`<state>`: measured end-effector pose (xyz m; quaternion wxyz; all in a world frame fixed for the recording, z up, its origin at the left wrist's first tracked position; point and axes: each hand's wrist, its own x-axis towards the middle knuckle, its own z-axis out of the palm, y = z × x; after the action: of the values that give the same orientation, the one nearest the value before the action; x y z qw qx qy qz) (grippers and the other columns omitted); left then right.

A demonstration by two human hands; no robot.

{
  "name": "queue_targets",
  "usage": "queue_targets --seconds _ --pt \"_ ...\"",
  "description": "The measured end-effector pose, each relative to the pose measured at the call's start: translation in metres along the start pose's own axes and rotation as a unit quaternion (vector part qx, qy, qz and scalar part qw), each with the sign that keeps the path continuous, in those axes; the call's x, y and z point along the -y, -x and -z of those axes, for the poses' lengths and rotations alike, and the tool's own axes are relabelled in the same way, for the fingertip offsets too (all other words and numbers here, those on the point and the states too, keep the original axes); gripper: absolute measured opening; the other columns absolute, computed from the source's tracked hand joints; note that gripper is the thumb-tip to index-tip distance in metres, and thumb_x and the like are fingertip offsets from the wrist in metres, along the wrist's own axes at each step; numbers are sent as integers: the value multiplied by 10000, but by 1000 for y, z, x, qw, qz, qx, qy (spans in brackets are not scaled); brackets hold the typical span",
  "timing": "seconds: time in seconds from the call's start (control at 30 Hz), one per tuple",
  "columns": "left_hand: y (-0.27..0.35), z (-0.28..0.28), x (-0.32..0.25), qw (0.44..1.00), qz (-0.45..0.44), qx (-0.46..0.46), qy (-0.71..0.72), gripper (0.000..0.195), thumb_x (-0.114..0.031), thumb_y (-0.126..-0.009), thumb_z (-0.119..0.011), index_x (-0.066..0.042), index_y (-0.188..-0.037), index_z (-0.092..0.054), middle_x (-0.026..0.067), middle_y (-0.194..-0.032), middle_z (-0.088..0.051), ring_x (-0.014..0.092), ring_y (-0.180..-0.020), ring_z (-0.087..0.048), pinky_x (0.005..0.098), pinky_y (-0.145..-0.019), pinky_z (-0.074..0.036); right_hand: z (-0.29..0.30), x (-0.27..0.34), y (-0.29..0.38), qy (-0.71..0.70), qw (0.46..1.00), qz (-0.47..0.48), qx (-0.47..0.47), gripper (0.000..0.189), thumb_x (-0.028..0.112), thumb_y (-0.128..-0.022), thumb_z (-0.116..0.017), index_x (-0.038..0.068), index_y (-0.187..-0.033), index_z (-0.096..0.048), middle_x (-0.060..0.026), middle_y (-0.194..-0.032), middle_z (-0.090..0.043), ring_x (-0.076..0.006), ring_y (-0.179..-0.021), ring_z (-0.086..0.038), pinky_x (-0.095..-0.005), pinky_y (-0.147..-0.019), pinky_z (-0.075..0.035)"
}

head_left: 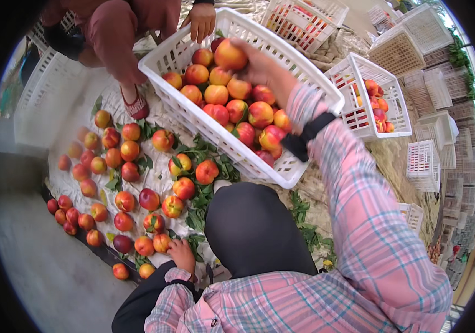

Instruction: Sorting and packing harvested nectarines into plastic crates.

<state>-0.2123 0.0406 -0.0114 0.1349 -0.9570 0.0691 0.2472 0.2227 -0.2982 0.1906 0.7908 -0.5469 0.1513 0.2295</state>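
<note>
A white plastic crate (216,137) holds a heap of red and yellow nectarines (261,114). Over its far part, my right hand (258,62) is closed on a large nectarine (230,54), and its fingers are partly hidden. Low on the cloth, my left hand (182,254) rests with its fingertips against a nectarine (161,242); whether it grips the fruit is unclear. Many more nectarines (149,199) lie spread over the pale cloth (108,210), among green leaves (198,204).
A co-worker's hand (202,21) lies on the crate's far rim; their red shoe (136,106) is on the cloth. Other fruit crates (403,106) stand at the right and top (266,21), before stacked crates (426,31). A grey floor (54,274) borders the cloth.
</note>
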Motion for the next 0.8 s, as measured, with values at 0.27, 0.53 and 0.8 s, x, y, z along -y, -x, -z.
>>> queue_targets --seconds 0.27,0.53,0.8 --pt "-18 8 12 986 -26 87 138 331 -290 -772 -586 -75 -1023 -572 149 -1048 -557 336 -852 -564 424 -666 -470 28 15 -44 280 949 -21 -141 651 554 -703 -674 56 -1095 -524 -95 -915 -609 -163 -725 -613 -253 -654 -513" --pt "-69 93 46 785 143 107 593 689 -389 -653 -770 30 -1119 -482 153 -1011 -610 241 -873 -621 364 -710 -513 48 -5 -70 126 973 62 -182 131 167 -833 -581 41 -857 -608 -57 -732 -612 -171 -609 -603 -292 -625 -536" --pt "-94 256 58 295 24 54 954 476 -370 -884 -532 -68 -1242 -448 111 -1167 -545 234 -1008 -560 411 -895 -455 -36 -20 59 313 943 76 83 543 268 -778 -686 7 -1208 -482 -96 -965 -604 -159 -827 -605 -280 -685 -501"
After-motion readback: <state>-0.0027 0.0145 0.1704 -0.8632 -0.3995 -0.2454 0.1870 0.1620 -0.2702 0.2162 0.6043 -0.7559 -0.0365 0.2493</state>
